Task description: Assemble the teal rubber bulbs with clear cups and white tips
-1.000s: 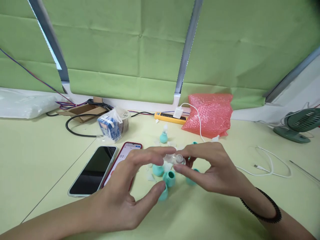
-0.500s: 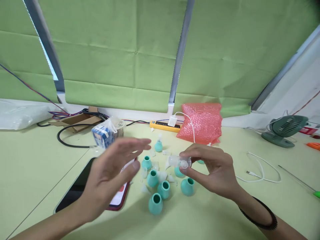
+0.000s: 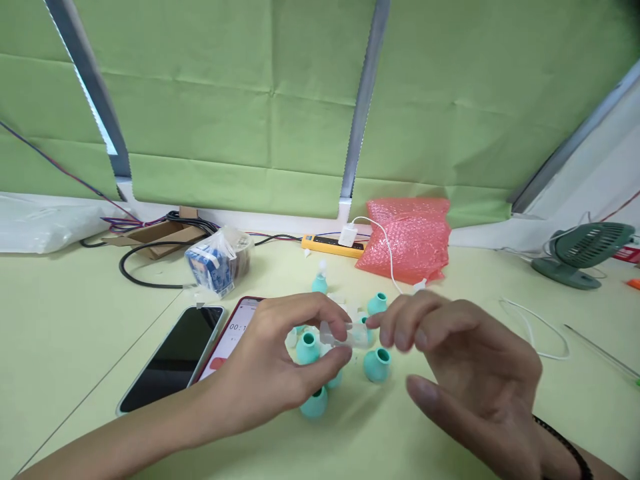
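Note:
My left hand point(image 3: 295, 353) pinches a small translucent plastic tube point(image 3: 357, 335) between thumb and fingers, over the middle of the table. To its right, my right hand point(image 3: 465, 373) is open, thumb apart from the curled fingers, with a fingertip close to the tube's right end; whether it touches I cannot tell. Below and around the hands stand several teal rubber bulbs with open necks, among them one bulb point(image 3: 377, 365) near the front and another bulb point(image 3: 377, 303) farther back. One teal bulb point(image 3: 319, 283) at the back has a clear piece on top. Loose translucent pieces are partly hidden behind my left hand.
Left lie a black-screened phone point(image 3: 173, 360) and a red-edged phone point(image 3: 239, 327) showing a timer. Behind are a plastic-wrapped blue box point(image 3: 213, 263), a yellow power strip point(image 3: 330, 246) and a pink bubble-wrap bag point(image 3: 407, 240). A green fan point(image 3: 590, 247) and a white cable point(image 3: 540, 333) are right.
The clear tube has passed from my right hand to my left. My left hand has moved right and closed on it; my right hand has opened and drawn slightly to the right.

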{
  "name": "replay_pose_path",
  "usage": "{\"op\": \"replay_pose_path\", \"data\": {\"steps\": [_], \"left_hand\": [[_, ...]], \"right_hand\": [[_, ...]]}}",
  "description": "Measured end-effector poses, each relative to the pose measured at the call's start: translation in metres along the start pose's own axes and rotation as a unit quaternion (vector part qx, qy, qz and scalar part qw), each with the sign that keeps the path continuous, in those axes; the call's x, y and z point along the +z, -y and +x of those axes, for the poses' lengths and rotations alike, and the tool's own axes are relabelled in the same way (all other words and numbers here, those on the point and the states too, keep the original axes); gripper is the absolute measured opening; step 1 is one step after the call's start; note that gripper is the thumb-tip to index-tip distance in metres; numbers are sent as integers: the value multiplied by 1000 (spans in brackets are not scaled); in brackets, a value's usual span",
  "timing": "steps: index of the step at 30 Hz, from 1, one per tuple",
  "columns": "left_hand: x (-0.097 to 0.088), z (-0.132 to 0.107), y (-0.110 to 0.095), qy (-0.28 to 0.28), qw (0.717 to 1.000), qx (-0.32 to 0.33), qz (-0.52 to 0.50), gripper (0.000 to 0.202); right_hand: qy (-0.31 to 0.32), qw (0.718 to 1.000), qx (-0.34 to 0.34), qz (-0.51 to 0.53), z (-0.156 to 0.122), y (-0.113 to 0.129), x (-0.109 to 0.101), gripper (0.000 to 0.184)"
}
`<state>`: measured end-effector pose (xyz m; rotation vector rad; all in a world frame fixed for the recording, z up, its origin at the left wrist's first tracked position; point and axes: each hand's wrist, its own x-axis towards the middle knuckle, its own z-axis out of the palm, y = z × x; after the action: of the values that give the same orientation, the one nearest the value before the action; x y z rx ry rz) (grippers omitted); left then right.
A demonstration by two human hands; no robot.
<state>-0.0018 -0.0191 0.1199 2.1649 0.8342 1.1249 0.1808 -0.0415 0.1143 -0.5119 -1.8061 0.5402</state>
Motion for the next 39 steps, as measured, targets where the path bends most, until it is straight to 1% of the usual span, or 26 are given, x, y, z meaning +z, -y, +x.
{"op": "replay_pose_path", "data": {"steps": [3, 6, 9, 11, 13, 14, 16, 18, 20, 21, 23, 25, 27, 29, 31, 34, 36, 39], "left_hand": [[2, 1, 6, 11, 1000, -13, 0, 14], [2, 2, 8, 17, 999, -2, 38, 19], [2, 3, 8, -5, 996, 27, 80, 15], [2, 2, 8, 1, 997, 40, 71, 14], [2, 1, 10, 26, 998, 41, 42, 14], [3, 0, 11, 34, 998, 39, 29, 14], [4, -1, 13, 31, 999, 38, 19, 13], [7, -1, 15, 32, 999, 38, 22, 12], [9, 0, 15, 55, 997, 43, 19, 11], [11, 1, 15, 72, 996, 41, 16, 10], [13, 2, 16, 94, 995, 32, 6, 11], [14, 3, 16, 94, 995, 23, 1, 13], [14, 3, 17, 81, 996, 28, 4, 17], [12, 3, 17, 65, 997, 43, 10, 18], [10, 2, 17, 51, 998, 46, 10, 17], [7, 2, 15, 35, 999, 20, 0, 16], [6, 3, 14, 24, 1000, 0, -1, 14], [6, 6, 16, 16, 999, -31, 5, 12]], "right_hand": [[47, 995, 67, 64, -1, 2, -4, 22], [51, 991, 96, 79, -2, 2, -8, 15], [47, 990, 105, 87, -2, 3, -8, 14], [40, 988, 112, 98, -1, 4, -7, 9], [51, 983, 130, 123, -1, 5, -7, 4], [64, 978, 143, 139, -1, 4, -7, 6], [96, 966, 167, 174, -1, -1, -7, 10], [127, 951, 161, 230, -2, -11, -5, 12], [172, 927, 123, 309, -5, -22, -1, 15], [177, 919, 122, 329, -7, -27, 2, 17], [176, 913, 106, 353, -9, -36, 7, 21], [175, 916, 101, 347, -10, -39, 9, 22], [178, 919, 97, 338, -9, -38, 7, 19], [170, 924, 95, 330, -6, -33, 2, 18], [151, 929, 109, 319, -4, -27, -2, 17], [129, 939, 131, 289, -1, -19, -6, 15], [118, 949, 130, 262, 0, -18, -6, 15], [53, 976, 131, 165, 1, -26, -1, 7]]}}
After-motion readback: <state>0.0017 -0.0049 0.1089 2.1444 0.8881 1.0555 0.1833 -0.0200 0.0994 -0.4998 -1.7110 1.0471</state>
